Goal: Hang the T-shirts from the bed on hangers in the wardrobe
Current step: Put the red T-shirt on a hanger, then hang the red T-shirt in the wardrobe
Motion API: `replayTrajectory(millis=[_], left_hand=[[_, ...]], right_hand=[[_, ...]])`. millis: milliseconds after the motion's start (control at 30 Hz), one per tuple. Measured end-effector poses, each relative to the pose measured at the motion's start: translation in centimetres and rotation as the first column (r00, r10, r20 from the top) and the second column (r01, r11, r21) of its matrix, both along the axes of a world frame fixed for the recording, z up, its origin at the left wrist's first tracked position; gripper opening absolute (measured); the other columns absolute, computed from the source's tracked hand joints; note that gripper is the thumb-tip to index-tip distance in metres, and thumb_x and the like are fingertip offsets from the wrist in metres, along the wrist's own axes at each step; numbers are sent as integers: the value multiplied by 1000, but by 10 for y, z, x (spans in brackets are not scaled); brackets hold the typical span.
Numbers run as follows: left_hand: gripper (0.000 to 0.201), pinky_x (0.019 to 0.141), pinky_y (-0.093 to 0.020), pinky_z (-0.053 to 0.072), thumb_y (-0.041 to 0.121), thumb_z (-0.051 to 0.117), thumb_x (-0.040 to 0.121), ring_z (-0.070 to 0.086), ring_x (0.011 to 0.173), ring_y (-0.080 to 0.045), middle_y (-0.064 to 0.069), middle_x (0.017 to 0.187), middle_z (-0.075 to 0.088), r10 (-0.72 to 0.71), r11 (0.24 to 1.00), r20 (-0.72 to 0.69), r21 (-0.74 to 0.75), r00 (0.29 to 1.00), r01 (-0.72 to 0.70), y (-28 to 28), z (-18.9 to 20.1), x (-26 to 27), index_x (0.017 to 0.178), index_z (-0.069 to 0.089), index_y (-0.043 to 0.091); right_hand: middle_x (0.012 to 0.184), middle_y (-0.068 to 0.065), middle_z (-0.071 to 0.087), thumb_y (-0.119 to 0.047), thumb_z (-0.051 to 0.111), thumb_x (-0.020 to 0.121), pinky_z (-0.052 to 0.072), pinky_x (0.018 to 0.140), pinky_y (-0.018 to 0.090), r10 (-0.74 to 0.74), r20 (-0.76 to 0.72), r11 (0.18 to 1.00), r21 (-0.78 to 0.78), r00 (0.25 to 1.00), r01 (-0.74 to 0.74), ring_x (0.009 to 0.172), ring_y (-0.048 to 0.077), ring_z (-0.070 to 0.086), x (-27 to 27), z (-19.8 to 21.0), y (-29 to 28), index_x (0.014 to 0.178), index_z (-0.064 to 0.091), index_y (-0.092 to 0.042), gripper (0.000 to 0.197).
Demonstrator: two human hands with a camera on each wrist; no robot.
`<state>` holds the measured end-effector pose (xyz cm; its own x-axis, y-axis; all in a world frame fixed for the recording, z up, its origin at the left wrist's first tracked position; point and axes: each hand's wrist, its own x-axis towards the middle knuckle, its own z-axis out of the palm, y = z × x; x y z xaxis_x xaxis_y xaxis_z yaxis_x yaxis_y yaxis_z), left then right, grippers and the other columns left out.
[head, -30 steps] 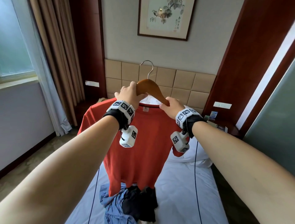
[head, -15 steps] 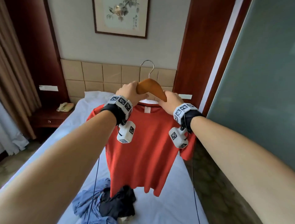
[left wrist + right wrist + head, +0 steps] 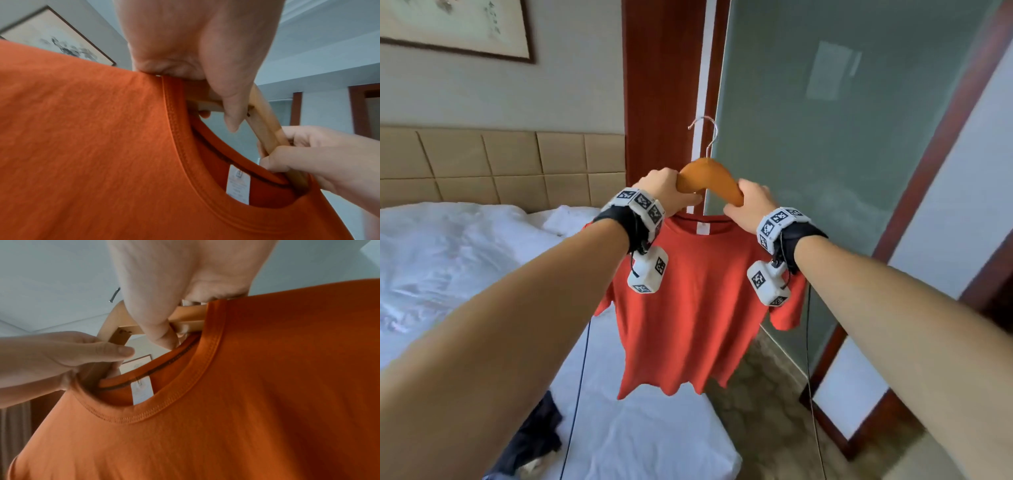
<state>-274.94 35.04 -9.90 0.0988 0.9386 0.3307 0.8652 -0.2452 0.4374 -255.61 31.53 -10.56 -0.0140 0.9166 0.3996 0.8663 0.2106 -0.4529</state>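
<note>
The bed [image 3: 465,274] is your landmark: it fills the lower left of the head view, white and rumpled, with the padded headboard [image 3: 500,164] behind it and a frosted glass panel [image 3: 842,137] past its right-hand side. No wardrobe rail shows in any view, so I judge the hanging itself is yet to come.

Above the bed's right edge you hold the red T-shirt [image 3: 695,308] up in the air, clear of the bedding. It is already on the wooden hanger [image 3: 709,178], both shoulders seated and the collar round the neck of it, so the dressing step for this shirt looks done.

Down at the bed's near end lies a dark garment [image 3: 541,431]. At least that one is left for you to hang, though how many pieces it is I cannot tell.

Your left hand [image 3: 664,186] is curled round the hanger's left arm at the collar, and your right hand [image 3: 750,202] round its right arm. The metal hook [image 3: 705,133] stands free above them.
</note>
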Motion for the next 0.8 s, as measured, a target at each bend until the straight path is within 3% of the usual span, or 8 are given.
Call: replayTrajectory(millis=[100,300,433,533,600,700,800], left_hand=[[45,64,-30,45,60,72,72,63,78,-24,-1,87,65,-55,998,4,1,998,55,-19,-1,67,95,65,21],[31,58,-28,50,48,76,69,64,67,-22,1,70,62,-200,979,59,-20,978,202,-45,-6,189,71,61,20],[28,59,-28,53,44,75,64,68,70,-21,0,73,69,-300,952,71,-36,951,303,-45,-9,271,75,67,20],[26,61,-29,51,41,76,67,65,70,-21,4,67,62,-369,927,59,-42,928,372,-40,-10,336,66,58,23],[27,62,-28,44,39,78,70,61,72,-23,6,67,55,-412,910,50,-34,910,414,-34,-11,380,71,58,22],[32,66,-28,44,38,78,73,59,76,-22,2,77,59,-494,869,49,-9,868,495,-19,-15,451,95,66,18],[34,67,-31,50,40,78,74,65,80,-23,-1,81,65,-595,802,67,-4,801,597,-4,-15,527,94,65,17]], right_hand=[[69,-2,49,-13,60,86,31,50,26,-72,38,997,-10,997,73,57,17,46,64,-2,-29,75,44,-18,20],[78,5,61,-19,60,83,40,57,31,-232,63,972,-6,971,233,67,28,56,180,-15,-68,85,53,-14,9],[77,5,61,-18,60,84,42,57,30,-323,29,946,10,946,323,69,28,58,256,-23,-81,89,57,-11,9],[79,3,60,-22,60,85,39,55,28,-394,15,919,-5,919,394,68,25,57,315,-29,-86,87,56,-16,8],[81,4,62,-26,59,84,43,58,29,-441,7,897,-14,897,441,70,26,60,354,-32,-86,85,55,-20,8],[82,3,62,-30,57,81,43,59,29,-510,5,860,-22,860,510,71,27,61,416,-36,-83,80,52,-24,8],[83,4,63,-28,59,82,43,59,29,-587,1,810,-17,810,587,71,28,60,481,-36,-81,85,59,-20,9]])
